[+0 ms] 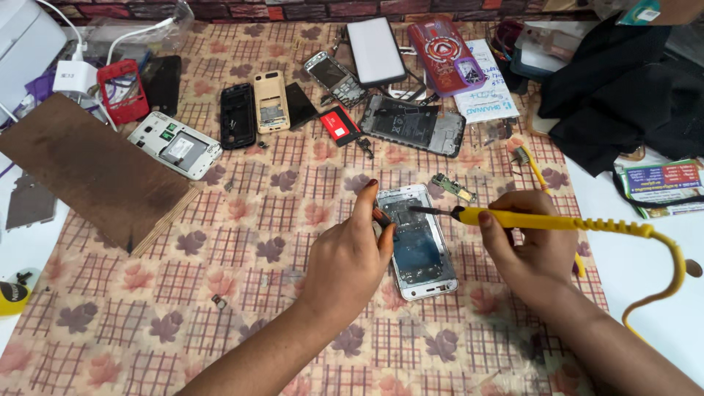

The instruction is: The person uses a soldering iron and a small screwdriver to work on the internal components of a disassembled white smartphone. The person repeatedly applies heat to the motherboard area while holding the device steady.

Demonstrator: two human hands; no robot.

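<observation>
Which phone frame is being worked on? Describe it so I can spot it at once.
On the checked floral cloth, look low and centre, between the left hand and right hand. The opened silver-white phone frame lies there under the yellow soldering iron's tip, the only one touched.

Opened white-framed phone (419,246), back cover off, lying flat and slightly tilted near the table's middle, toward its near edge. Yellow-handled soldering iron (513,218), held roughly level, dark tip apparently touching the phone's upper interior; its yellow cord loops rightward.
</observation>
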